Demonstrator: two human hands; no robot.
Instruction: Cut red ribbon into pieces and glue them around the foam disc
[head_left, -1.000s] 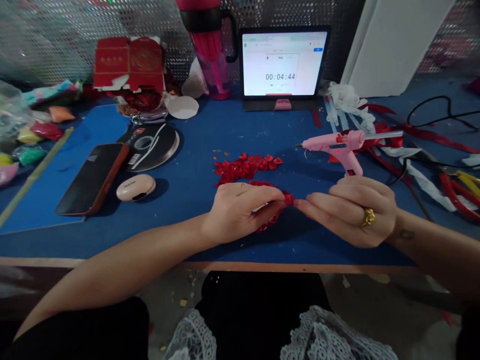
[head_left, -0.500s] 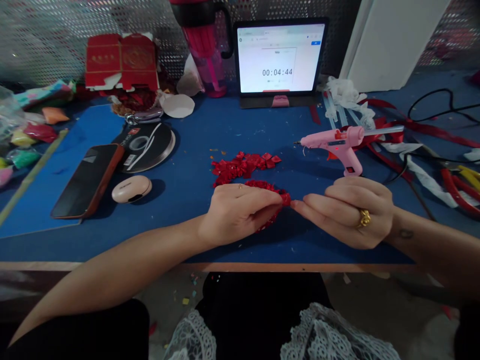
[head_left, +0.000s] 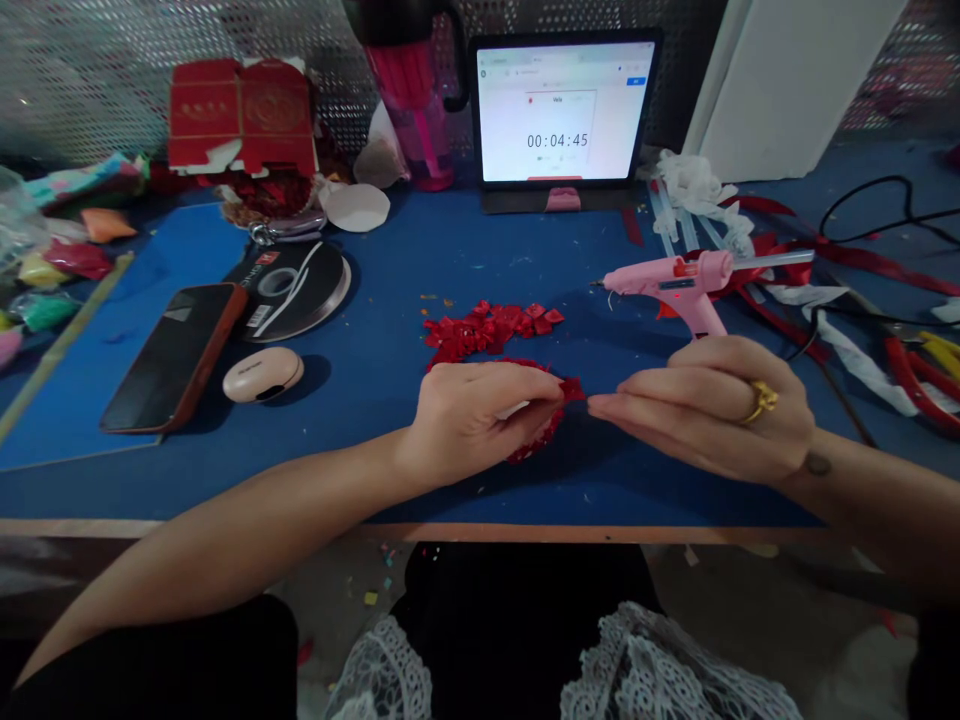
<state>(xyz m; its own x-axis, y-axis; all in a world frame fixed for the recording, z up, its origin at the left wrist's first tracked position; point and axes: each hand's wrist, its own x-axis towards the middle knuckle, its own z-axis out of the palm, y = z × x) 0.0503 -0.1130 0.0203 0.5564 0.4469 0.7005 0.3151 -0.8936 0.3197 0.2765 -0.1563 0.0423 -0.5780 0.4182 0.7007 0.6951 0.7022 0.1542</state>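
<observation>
My left hand [head_left: 487, 415] pinches a small red ribbon piece [head_left: 573, 388] between thumb and forefinger, its folded end poking out to the right. Beneath that hand lies a round red ribbon piece [head_left: 546, 440], partly hidden by the fingers. My right hand [head_left: 709, 410], a gold ring on one finger, has its fingertips pressed together just right of the ribbon piece, a small gap away. Anything between those fingertips is too small to make out. Behind my hands is a pile of folded red ribbon pieces [head_left: 487, 328]. A pink glue gun [head_left: 675, 280] sits beyond my right hand.
At the left are a phone [head_left: 176, 355], an earbud case [head_left: 264, 375] and a ribbon spool [head_left: 296, 290]. A tablet [head_left: 562, 115] showing a timer stands at the back beside a pink bottle [head_left: 416, 110]. Red pliers [head_left: 919, 375], ribbons and cables lie at the right.
My right hand has drawn slightly right and up, its fingertips leaving the red ribbon piece. My left hand stays nearly in place, still pinching. More of the piece's end now shows.
</observation>
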